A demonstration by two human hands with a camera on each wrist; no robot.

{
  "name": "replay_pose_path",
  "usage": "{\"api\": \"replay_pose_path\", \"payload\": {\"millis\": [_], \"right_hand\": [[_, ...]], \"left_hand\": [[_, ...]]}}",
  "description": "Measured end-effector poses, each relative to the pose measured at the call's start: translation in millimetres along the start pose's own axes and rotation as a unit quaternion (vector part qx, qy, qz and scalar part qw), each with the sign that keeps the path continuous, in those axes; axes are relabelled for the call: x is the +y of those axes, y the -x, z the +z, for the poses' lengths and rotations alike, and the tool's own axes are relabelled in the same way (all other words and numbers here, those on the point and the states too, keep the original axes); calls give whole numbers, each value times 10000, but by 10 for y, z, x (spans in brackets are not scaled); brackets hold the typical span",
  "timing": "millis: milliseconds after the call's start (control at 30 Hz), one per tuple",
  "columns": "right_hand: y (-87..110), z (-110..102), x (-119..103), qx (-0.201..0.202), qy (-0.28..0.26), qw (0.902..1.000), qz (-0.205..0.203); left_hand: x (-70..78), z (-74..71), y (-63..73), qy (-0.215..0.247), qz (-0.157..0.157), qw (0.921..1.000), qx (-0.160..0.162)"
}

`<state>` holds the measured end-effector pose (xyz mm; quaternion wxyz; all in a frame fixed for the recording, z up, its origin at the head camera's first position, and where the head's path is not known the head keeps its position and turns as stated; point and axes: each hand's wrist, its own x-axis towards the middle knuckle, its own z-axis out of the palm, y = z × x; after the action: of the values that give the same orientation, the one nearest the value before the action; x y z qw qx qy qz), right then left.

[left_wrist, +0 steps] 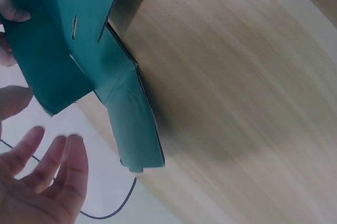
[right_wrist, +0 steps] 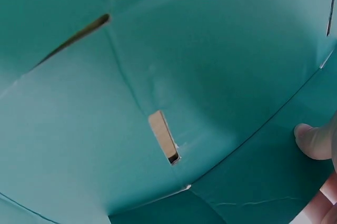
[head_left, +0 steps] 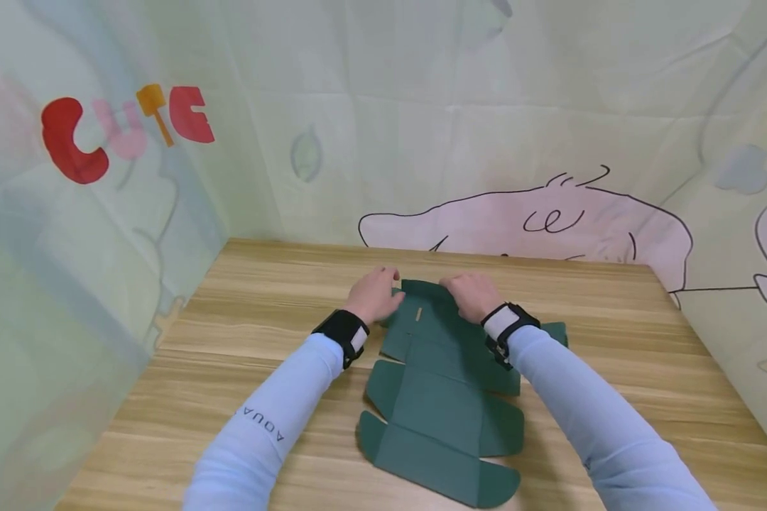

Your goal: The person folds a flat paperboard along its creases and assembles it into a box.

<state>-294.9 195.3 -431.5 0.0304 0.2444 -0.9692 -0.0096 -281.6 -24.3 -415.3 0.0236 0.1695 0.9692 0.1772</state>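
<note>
A green unfolded cardboard box (head_left: 444,401) lies on the table, with creased panels and rounded side flaps along its near part. At its far end my right hand (head_left: 474,294) grips the raised end flap; in the right wrist view the thumb (right_wrist: 313,141) presses on the flap's inner face, with the fingers behind it. My left hand (head_left: 372,297) is by the far left corner. In the left wrist view its fingers (left_wrist: 71,174) are loosely spread beside the end flap (left_wrist: 50,66), the thumb close to the flap's edge. A narrow side flap (left_wrist: 134,124) sticks out there.
The wood-grain table (head_left: 256,341) stretches to both sides of the cardboard. A printed fabric backdrop (head_left: 409,142) hangs behind the table and at its left and right. Small slots (right_wrist: 164,137) are cut through the cardboard near its creases.
</note>
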Motion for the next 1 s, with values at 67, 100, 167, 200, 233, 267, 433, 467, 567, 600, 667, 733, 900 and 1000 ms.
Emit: {"api": "replay_pose_path", "payload": {"millis": [67,100,167,200,233,267,433,467,567,600,667,733,900,1000], "right_hand": [[-3,-5,-11,-29,19,10000,-8],[-5,-6,-15,-49,16,10000,-6],[-5,-11,-25,-73,28,10000,-12],[-6,-12,-28,-86,25,10000,-6],[-8,-12,-31,-89,25,10000,-10],[-11,-10,-33,-90,27,10000,-14],[-32,18,-36,-9,56,10000,-72],[-36,25,-37,13,56,9999,-84],[-43,41,-37,66,57,9999,-115],[-45,45,-35,72,45,9999,-120],[-47,48,-31,84,42,9999,-126],[-47,44,-29,76,29,9999,-119],[-53,32,-16,15,-13,9999,-98],[-50,26,-3,-6,3,10000,-100]], "left_hand": [[11,23,-37,0,-86,9999,109],[19,35,-54,5,-124,9998,144],[39,56,-81,8,-185,9997,152],[50,65,-94,27,-198,9997,138],[61,75,-108,49,-215,9997,103],[69,86,-122,62,-226,9997,61],[92,147,-192,96,-242,9996,-76],[97,156,-204,87,-237,9996,-80],[119,179,-233,124,-207,9997,-43],[131,184,-239,159,-195,9997,-21],[155,192,-251,230,-194,9995,37],[172,203,-261,270,-213,9993,117],[172,254,-310,217,-270,9988,333],[169,272,-328,184,-246,9987,399]]}}
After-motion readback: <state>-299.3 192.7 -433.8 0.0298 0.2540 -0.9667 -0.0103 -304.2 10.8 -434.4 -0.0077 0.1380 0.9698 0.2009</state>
